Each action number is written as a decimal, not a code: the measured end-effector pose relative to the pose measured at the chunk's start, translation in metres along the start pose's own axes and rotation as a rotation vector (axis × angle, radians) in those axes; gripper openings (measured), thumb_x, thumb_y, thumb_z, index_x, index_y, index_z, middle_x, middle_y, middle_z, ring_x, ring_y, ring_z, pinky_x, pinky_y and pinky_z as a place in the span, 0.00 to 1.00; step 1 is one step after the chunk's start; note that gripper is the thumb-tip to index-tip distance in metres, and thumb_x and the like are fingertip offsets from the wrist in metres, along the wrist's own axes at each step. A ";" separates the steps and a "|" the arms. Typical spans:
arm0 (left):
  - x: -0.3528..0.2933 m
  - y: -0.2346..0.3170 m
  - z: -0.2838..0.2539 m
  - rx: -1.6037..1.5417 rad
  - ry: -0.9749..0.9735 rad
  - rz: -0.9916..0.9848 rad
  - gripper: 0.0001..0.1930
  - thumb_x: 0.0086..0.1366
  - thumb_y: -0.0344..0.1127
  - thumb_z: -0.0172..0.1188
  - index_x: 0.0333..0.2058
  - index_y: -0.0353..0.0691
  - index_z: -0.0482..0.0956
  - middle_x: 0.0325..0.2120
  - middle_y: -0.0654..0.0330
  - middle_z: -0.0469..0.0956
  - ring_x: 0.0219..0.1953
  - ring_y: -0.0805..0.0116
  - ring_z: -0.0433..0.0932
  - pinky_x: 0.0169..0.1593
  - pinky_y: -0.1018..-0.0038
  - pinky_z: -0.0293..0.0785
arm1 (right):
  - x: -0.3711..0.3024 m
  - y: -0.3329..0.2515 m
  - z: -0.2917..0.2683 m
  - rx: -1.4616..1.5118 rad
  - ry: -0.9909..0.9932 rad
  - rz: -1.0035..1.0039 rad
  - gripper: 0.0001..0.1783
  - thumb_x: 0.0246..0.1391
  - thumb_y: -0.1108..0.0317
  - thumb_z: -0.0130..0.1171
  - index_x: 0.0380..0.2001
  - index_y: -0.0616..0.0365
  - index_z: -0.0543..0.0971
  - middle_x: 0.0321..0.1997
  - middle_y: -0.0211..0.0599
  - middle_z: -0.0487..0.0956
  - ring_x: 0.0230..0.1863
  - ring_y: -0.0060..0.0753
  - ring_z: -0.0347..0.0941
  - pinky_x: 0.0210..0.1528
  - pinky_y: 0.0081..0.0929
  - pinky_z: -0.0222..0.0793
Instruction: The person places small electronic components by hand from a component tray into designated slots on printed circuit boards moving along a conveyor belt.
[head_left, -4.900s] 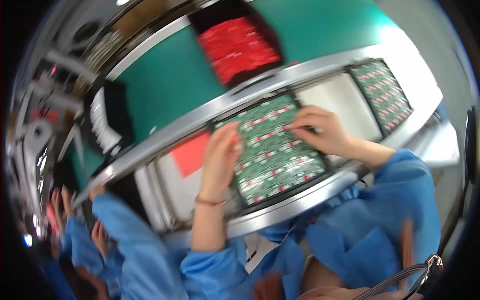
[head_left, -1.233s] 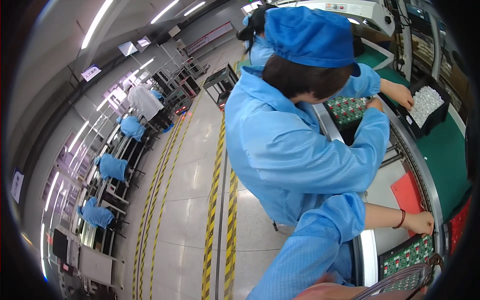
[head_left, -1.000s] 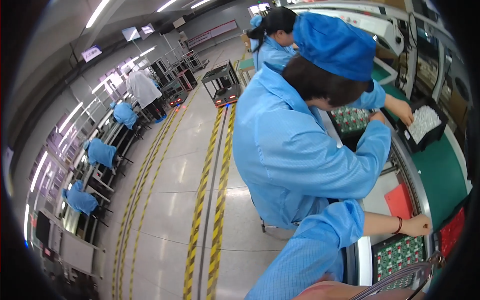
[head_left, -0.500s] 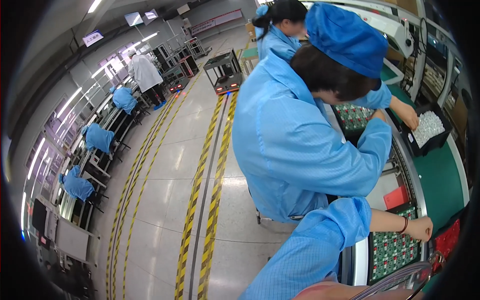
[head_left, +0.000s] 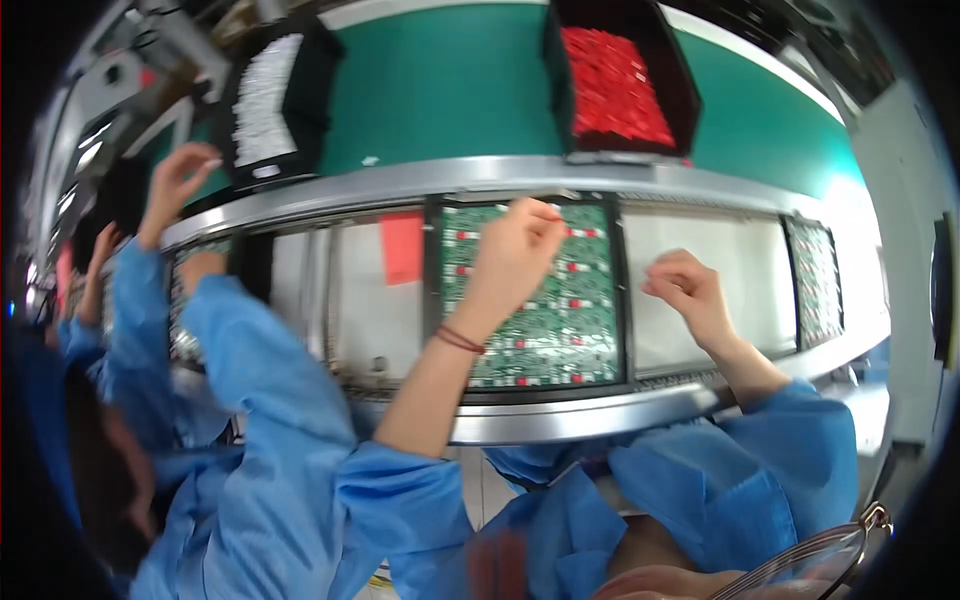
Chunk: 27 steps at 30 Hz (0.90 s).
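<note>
My left hand (head_left: 512, 262), with a dark red band at the wrist, hovers over a framed panel of green circuit boards (head_left: 560, 335) dotted with small red parts. Its fingers are curled together in a pinch; whatever may be between them is too small to make out. To the right of the panel, my right hand (head_left: 692, 290) hangs above a pale section of the conveyor (head_left: 710, 335). Thumb and fingers there are also bent together, and their contents cannot be seen. Beyond the rail stands a black bin (head_left: 685, 90) of small red parts (head_left: 612, 85).
A black bin (head_left: 315, 95) of small white parts (head_left: 268, 105) stands far left on the green surface (head_left: 440, 85). A co-worker's hand (head_left: 182, 180) is beside it. A red card (head_left: 402, 247) lies left of the panel; another board panel (head_left: 818, 275) sits right. Metal rails (head_left: 530, 425) border the conveyor.
My view has swung from the aisle and co-workers down to the conveyor. My right hand has come into view. My left hand now shows over the board panel, its fingers still curled.
</note>
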<state>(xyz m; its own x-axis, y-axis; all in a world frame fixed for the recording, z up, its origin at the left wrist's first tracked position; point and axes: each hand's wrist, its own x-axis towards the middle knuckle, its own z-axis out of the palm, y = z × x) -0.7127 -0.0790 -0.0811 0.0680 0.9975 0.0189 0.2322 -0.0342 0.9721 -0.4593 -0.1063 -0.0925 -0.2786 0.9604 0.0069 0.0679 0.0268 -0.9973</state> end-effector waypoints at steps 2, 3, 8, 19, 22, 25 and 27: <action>-0.010 0.007 -0.010 -0.039 -0.006 -0.067 0.09 0.59 0.31 0.58 0.36 0.32 0.73 0.28 0.57 0.79 0.24 0.78 0.76 0.25 0.82 0.72 | -0.002 -0.008 0.013 -0.039 -0.052 -0.030 0.07 0.52 0.82 0.54 0.34 0.64 0.77 0.41 0.36 0.71 0.41 0.28 0.71 0.46 0.27 0.75; 0.002 0.004 0.001 -0.043 -0.048 -0.037 0.09 0.60 0.31 0.58 0.36 0.32 0.73 0.28 0.57 0.79 0.23 0.79 0.75 0.24 0.82 0.71 | -0.004 -0.009 0.009 -0.079 -0.016 -0.045 0.07 0.51 0.81 0.55 0.34 0.64 0.77 0.40 0.37 0.71 0.40 0.29 0.73 0.45 0.26 0.74; 0.002 -0.001 0.000 -0.057 -0.127 -0.065 0.09 0.58 0.30 0.59 0.35 0.30 0.74 0.27 0.60 0.78 0.21 0.81 0.72 0.24 0.84 0.69 | 0.009 -0.025 0.024 -0.635 -0.253 -0.511 0.13 0.47 0.80 0.58 0.38 0.60 0.78 0.33 0.38 0.75 0.35 0.30 0.74 0.35 0.23 0.71; -0.003 0.001 0.002 -0.081 -0.122 -0.074 0.08 0.58 0.28 0.59 0.36 0.31 0.74 0.25 0.61 0.78 0.21 0.82 0.72 0.24 0.85 0.69 | 0.047 -0.014 0.032 -0.712 -0.260 -0.219 0.20 0.46 0.77 0.59 0.46 0.58 0.73 0.30 0.33 0.77 0.28 0.24 0.70 0.34 0.21 0.69; -0.001 -0.001 -0.003 -0.058 -0.099 -0.056 0.09 0.59 0.29 0.59 0.37 0.31 0.75 0.27 0.60 0.79 0.21 0.82 0.72 0.24 0.84 0.69 | 0.047 -0.014 0.033 -0.757 -0.271 -0.302 0.20 0.46 0.78 0.59 0.45 0.58 0.73 0.30 0.33 0.77 0.27 0.25 0.70 0.33 0.22 0.69; 0.002 -0.004 -0.004 -0.063 -0.065 -0.051 0.08 0.59 0.29 0.58 0.36 0.31 0.75 0.26 0.60 0.79 0.20 0.82 0.72 0.24 0.84 0.69 | 0.045 -0.016 0.033 -0.774 -0.270 -0.291 0.18 0.45 0.77 0.57 0.43 0.57 0.73 0.28 0.35 0.76 0.29 0.35 0.73 0.32 0.31 0.70; 0.002 -0.002 -0.004 -0.072 -0.066 -0.051 0.09 0.58 0.30 0.58 0.35 0.31 0.75 0.26 0.56 0.80 0.22 0.75 0.78 0.25 0.80 0.72 | 0.044 -0.014 0.032 -0.851 -0.266 -0.409 0.16 0.45 0.77 0.56 0.41 0.58 0.73 0.28 0.38 0.75 0.31 0.41 0.73 0.35 0.34 0.70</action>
<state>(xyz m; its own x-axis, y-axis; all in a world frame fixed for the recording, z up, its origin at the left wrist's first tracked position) -0.7166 -0.0772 -0.0825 0.1226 0.9915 -0.0443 0.1664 0.0235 0.9858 -0.5034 -0.0737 -0.0801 -0.6342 0.7413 0.2198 0.5570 0.6352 -0.5351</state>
